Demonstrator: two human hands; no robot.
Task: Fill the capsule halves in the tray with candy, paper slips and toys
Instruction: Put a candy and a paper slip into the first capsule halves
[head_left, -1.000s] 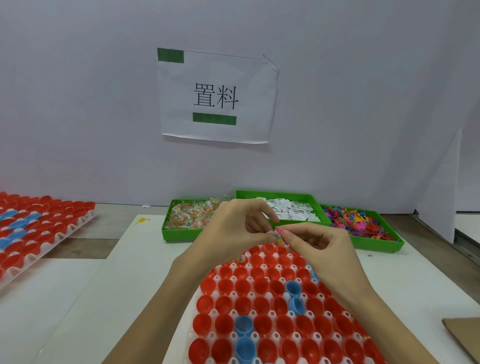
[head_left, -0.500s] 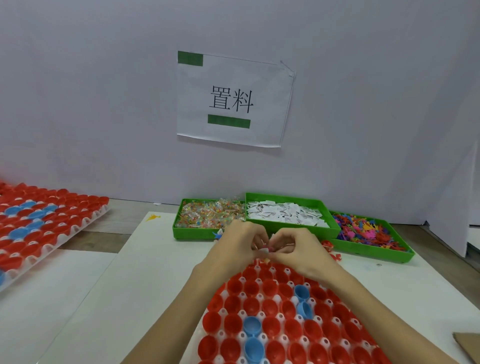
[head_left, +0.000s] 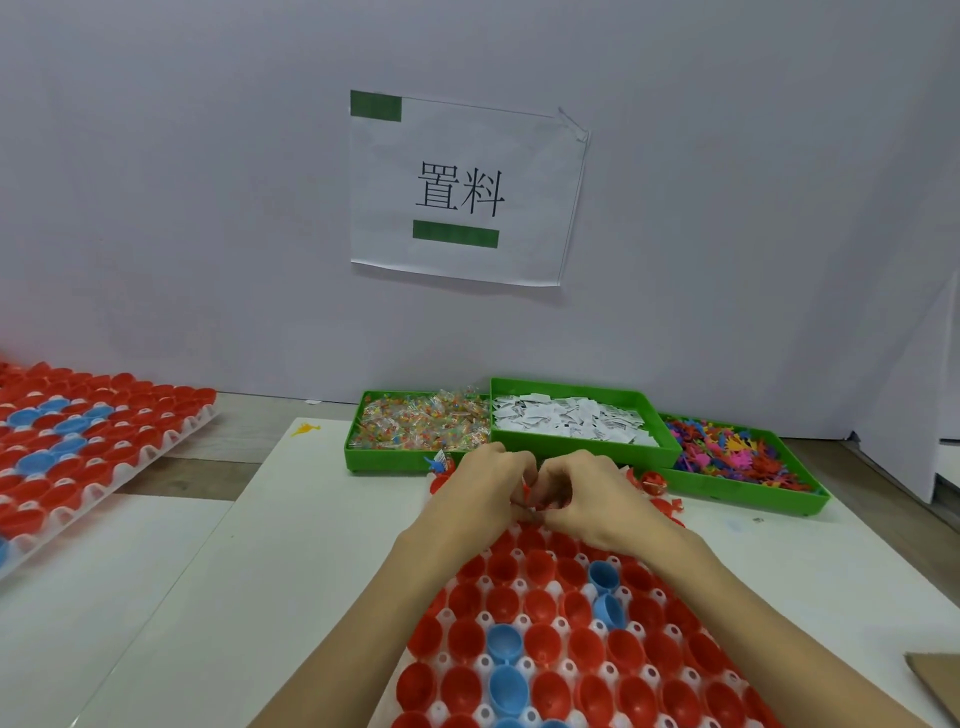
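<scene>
A white tray (head_left: 485, 662) of red and blue capsule halves lies in front of me. My left hand (head_left: 480, 491) and my right hand (head_left: 589, 496) meet over its far rows, fingers curled, pinching small items between them; a red bit (head_left: 527, 491) shows between the fingertips. What exactly each hand holds is hidden. Behind the hands stand three green bins: wrapped candy (head_left: 421, 421), white paper slips (head_left: 571, 418) and coloured plastic toys (head_left: 727, 452).
A second tray of red and blue capsule halves (head_left: 78, 441) sits at the left on a wooden table. A few filled red capsules (head_left: 652, 480) lie near the toy bin. A paper sign (head_left: 462, 189) hangs on the white wall. Brown cardboard (head_left: 935, 680) pokes in at lower right.
Both hands have dropped lower and closer to the far rows of the tray, staying joined. The view has shifted slightly left, so the bins sit further right.
</scene>
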